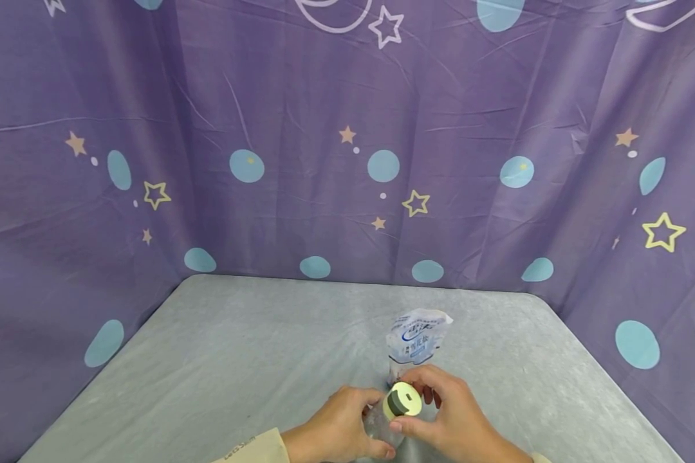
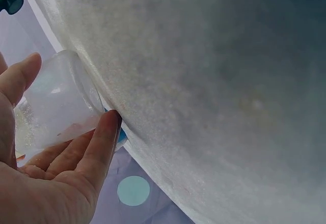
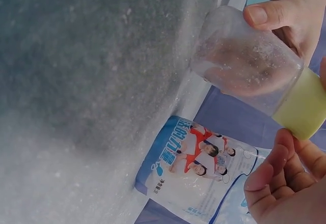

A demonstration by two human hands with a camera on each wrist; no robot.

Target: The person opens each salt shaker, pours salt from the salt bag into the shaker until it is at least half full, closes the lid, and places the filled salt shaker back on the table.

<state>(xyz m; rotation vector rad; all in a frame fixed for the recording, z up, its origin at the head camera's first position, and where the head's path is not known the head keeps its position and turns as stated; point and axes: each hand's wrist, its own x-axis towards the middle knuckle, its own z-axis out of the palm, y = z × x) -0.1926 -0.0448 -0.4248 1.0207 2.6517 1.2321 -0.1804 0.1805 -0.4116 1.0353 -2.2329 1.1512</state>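
A clear jar (image 3: 244, 61) with a pale yellow-green lid (image 1: 405, 400) stands on the table close to the near edge. My left hand (image 1: 338, 426) holds the jar's body from the left, thumb on the near side and fingers round the far side. My right hand (image 1: 448, 411) pinches the lid between thumb and fingers. White grains cling inside the jar's wall. Just behind the jar stands a printed salt bag (image 1: 418, 337), white and blue; the right wrist view shows its lower part with pictures of people (image 3: 204, 158).
The table (image 1: 255, 347) carries a grey cloth cover. A purple curtain (image 1: 301, 206) with stars and blue dots rises behind it and at both sides. A dark object (image 2: 11, 2) shows at the corner of the left wrist view.
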